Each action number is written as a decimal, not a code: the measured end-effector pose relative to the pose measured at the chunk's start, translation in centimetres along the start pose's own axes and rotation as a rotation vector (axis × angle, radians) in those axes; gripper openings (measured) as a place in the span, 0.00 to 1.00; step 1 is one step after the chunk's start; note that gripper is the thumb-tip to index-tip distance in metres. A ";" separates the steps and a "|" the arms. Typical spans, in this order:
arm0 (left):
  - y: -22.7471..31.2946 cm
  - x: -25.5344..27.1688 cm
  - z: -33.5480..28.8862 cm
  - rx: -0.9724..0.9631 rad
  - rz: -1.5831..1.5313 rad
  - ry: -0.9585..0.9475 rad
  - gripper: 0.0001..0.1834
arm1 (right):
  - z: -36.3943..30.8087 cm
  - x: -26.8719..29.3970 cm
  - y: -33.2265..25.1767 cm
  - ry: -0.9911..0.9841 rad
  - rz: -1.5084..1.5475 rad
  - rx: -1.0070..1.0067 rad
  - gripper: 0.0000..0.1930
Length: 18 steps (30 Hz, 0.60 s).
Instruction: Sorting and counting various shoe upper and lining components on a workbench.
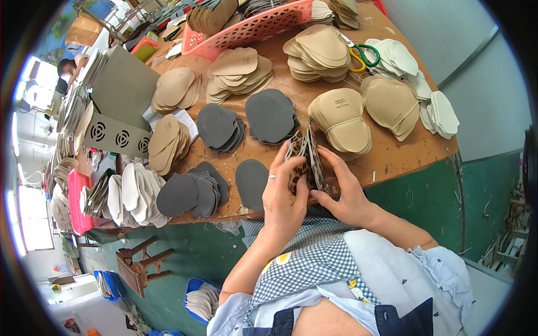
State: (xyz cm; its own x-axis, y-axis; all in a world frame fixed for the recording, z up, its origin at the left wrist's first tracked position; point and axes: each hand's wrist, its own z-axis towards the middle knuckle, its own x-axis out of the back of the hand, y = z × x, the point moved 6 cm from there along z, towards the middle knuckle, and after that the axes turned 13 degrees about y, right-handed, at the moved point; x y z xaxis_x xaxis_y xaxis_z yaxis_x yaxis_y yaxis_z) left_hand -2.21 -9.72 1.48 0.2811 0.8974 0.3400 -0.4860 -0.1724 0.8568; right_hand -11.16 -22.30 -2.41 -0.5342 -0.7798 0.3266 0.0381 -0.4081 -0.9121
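Note:
Near the table's front edge, a stack of thin leopard-print pieces (pixel 315 162) stands on edge between my two hands. My left hand (pixel 280 196), with a ring on one finger, grips it from the left. On the other side my right hand (pixel 350 196) has its fingers and thumb against the stack. Dark grey rounded pads lie left of my hands: a low pile (pixel 252 182) closest, a taller pile (pixel 272 115) behind, and others farther left. Just beyond my right hand sits a banded stack of beige pieces (pixel 341 117); another banded beige stack (pixel 392 103) lies to its right.
Scissors (pixel 371 56) with green and yellow handles lie by white pieces (pixel 397 55) at the far right. A pink basket (pixel 241 36) stands at the back, a grey metal box (pixel 123 78) to the left. On the green floor are a wooden stool (pixel 134 269) and a blue bin (pixel 190 281).

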 end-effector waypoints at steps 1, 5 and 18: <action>-0.3 -0.1 0.0 0.001 0.000 0.001 0.17 | 0.0 0.0 0.0 0.003 0.064 -0.035 0.43; -0.4 -0.3 -0.1 -0.024 0.018 0.013 0.11 | 0.0 -0.1 0.3 -0.001 0.095 -0.006 0.40; -1.2 -0.2 -0.2 0.035 0.011 0.074 0.14 | 0.1 -0.1 -0.2 -0.003 0.048 0.014 0.40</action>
State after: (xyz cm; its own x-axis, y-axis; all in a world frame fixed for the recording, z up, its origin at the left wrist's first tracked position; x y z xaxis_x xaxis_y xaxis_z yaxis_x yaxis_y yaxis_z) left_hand -1.83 -9.63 0.35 0.2135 0.9227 0.3209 -0.4591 -0.1952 0.8667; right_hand -11.07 -22.15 -2.24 -0.5289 -0.8002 0.2829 0.0753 -0.3762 -0.9235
